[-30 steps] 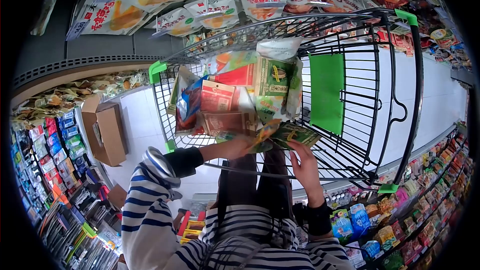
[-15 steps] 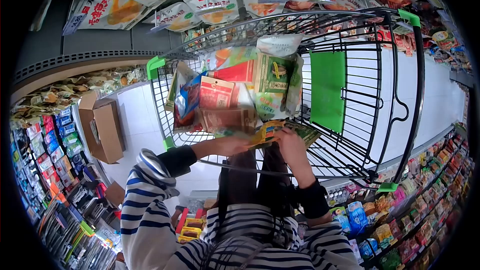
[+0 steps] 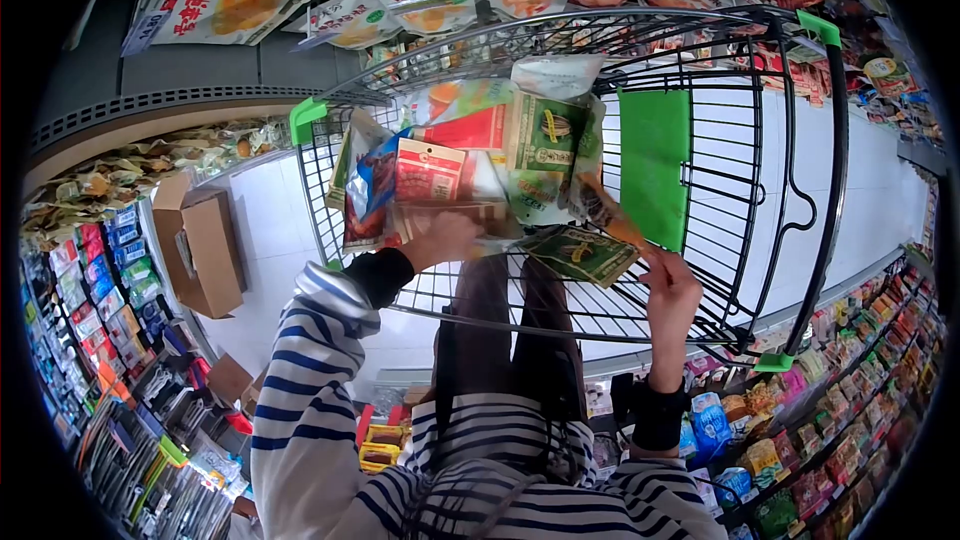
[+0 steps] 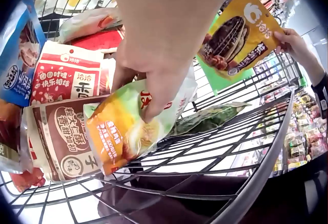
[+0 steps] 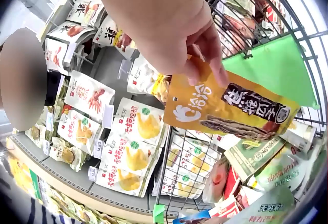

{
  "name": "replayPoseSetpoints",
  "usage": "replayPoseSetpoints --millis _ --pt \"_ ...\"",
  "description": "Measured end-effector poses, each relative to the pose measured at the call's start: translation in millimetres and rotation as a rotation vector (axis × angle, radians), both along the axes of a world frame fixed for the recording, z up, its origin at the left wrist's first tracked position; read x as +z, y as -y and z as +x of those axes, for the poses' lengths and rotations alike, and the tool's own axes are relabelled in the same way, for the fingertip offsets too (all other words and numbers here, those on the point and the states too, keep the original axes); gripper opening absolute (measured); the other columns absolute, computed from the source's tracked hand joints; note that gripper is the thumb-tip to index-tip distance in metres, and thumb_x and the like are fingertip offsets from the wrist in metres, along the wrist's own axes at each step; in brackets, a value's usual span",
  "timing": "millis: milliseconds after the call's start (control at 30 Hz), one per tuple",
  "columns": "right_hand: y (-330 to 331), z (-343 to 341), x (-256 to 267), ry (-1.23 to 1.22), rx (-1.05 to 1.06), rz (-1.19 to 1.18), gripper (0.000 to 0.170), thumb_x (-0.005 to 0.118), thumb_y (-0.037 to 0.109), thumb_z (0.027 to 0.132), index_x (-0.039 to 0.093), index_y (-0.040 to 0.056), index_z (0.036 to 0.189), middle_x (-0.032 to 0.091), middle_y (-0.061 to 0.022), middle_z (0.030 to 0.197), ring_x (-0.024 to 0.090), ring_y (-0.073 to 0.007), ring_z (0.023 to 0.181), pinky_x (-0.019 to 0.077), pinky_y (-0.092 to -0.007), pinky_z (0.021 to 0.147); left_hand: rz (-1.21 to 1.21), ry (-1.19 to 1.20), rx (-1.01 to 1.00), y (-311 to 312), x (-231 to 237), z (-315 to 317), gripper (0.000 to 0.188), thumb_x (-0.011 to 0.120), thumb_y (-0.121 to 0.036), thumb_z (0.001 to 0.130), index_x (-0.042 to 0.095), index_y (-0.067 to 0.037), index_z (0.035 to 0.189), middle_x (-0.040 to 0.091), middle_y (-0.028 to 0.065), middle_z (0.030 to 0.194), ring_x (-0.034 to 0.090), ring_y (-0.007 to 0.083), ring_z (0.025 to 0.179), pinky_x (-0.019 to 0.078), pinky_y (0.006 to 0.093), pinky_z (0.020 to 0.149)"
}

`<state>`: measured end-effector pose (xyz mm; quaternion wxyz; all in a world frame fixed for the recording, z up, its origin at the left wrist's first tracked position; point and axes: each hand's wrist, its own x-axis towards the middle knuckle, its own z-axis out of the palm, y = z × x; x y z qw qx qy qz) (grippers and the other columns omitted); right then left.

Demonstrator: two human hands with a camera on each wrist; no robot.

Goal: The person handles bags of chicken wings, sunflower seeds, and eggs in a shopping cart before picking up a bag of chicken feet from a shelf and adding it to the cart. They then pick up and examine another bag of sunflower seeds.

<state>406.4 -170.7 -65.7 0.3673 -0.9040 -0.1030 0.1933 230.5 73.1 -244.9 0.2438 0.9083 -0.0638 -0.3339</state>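
Observation:
My left hand (image 3: 445, 238) reaches down at the near left of the shopping cart. In the left wrist view its thumb and fingers grip the upper edge of an orange, green and white food pouch (image 4: 123, 134), which leans over a brown bag (image 4: 66, 137). My right hand (image 3: 670, 290), at the cart's near right, pinches a yellow bag of sunflower seeds (image 5: 233, 103) by its end. That bag hangs tilted above the cart. Below it, a dark green bag (image 3: 582, 254) lies by the near wire side.
The wire cart has a green panel (image 3: 655, 170) and a handle (image 3: 838, 190) at right. Inside are a red-and-cream bag (image 3: 430, 170), a blue bag (image 4: 23, 55) and other packets. Shelves with hanging white pouches (image 3: 425, 0) stand beyond; a cardboard box (image 3: 205, 250) sits left.
The yellow seed bag passed from my left hand to my right, which carried it rightward. My left hand moved left and took hold of the orange and green pouch.

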Motion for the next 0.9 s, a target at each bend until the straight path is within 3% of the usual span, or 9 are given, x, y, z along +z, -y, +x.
replayPoseSetpoints --millis 33,133,167,267,367,500,633,767,900 --pt "4 2 0 0.044 -0.020 0.056 0.015 0.053 -0.001 0.076 0.059 0.0009 0.089 0.060 -0.0127 0.073 0.053 -0.0132 0.051 0.0434 -0.0235 0.046 0.001 0.051 -0.059 1 2 1 0.028 0.054 -0.020 0.068 0.055 -0.009 0.093 0.058 0.0083 0.072 0.057 0.0235 0.068 0.0435 0.0371 0.056" --pt "11 7 11 0.039 -0.084 0.083 0.015 0.051 -0.002 0.077 0.059 -0.0002 0.090 0.060 -0.0099 0.074 0.051 -0.0107 0.051 0.0429 -0.0212 0.045 0.038 0.038 0.034 17 22 4 0.029 0.052 -0.017 0.069 0.052 -0.007 0.096 0.057 0.0077 0.078 0.057 0.0232 0.070 0.0451 0.0340 0.053" --pt "10 7 16 0.040 -0.098 0.087 0.014 0.050 -0.001 0.078 0.059 -0.0009 0.089 0.059 -0.0087 0.073 0.050 -0.0102 0.051 0.0421 -0.0203 0.044 0.139 0.261 -0.037 24 31 -1 0.030 0.047 -0.013 0.072 0.048 -0.005 0.101 0.054 0.0097 0.085 0.057 0.0248 0.076 0.0474 0.0310 0.052" --pt "16 7 11 -0.004 -0.141 0.141 0.013 0.051 0.003 0.079 0.059 -0.0015 0.089 0.056 -0.0073 0.070 0.048 -0.0082 0.049 0.0382 -0.0189 0.043 0.419 0.292 -0.176 43 40 -4 0.047 0.046 -0.009 0.072 0.036 0.000 0.117 0.048 0.0210 0.107 0.050 0.0332 0.097 0.0495 0.0293 0.053" --pt "19 8 5 -0.035 -0.175 0.153 0.014 0.052 0.006 0.079 0.058 -0.0017 0.089 0.055 -0.0065 0.067 0.046 -0.0071 0.046 0.0357 -0.0182 0.042 0.312 0.263 -0.270 46 17 -15 0.055 0.049 -0.011 0.070 0.033 0.000 0.121 0.038 0.0229 0.120 0.042 0.0347 0.108 0.0498 0.0327 0.059" --pt "13 12 12 -0.060 -0.207 0.128 0.017 0.054 0.011 0.080 0.058 -0.0022 0.090 0.053 -0.0049 0.063 0.044 -0.0062 0.043 0.0355 -0.0178 0.042 -0.129 -0.090 -0.224 34 35 -5 0.064 0.057 -0.024 0.067 0.033 -0.003 0.122 0.025 0.0194 0.130 0.028 0.0344 0.118 0.0452 0.0399 0.074" --pt "8 13 12 -0.095 -0.235 0.277 0.018 0.054 0.011 0.080 0.058 -0.0025 0.090 0.054 -0.0028 0.065 0.044 -0.0047 0.043 0.0366 -0.0165 0.040 -0.235 -0.351 -0.099 25 41 22 0.060 0.061 -0.027 0.066 0.039 -0.007 0.118 0.040 0.0142 0.121 0.042 0.0272 0.108 0.0402 0.0356 0.083" --pt "0 17 20 -0.112 -0.212 0.275 0.018 0.055 0.009 0.079 0.057 -0.0018 0.093 0.055 -0.0029 0.066 0.043 -0.0043 0.043 0.0361 -0.0162 0.040 -0.294 -0.210 0.095 8 57 44 0.049 0.058 -0.025 0.073 0.043 -0.008 0.116 0.048 0.0140 0.112 0.049 0.0298 0.097 0.0399 0.0354 0.083" --pt "-6 19 21 -0.099 -0.197 0.319 0.015 0.056 0.007 0.078 0.058 -0.0018 0.090 0.055 -0.0029 0.064 0.042 -0.0042 0.044 0.0350 -0.0160 0.040 -0.364 -0.280 0.231 -6 80 67 0.057 0.062 -0.029 0.070 0.041 -0.007 0.117 0.048 0.0149 0.112 0.048 0.0298 0.099 0.0382 0.0362 0.085"
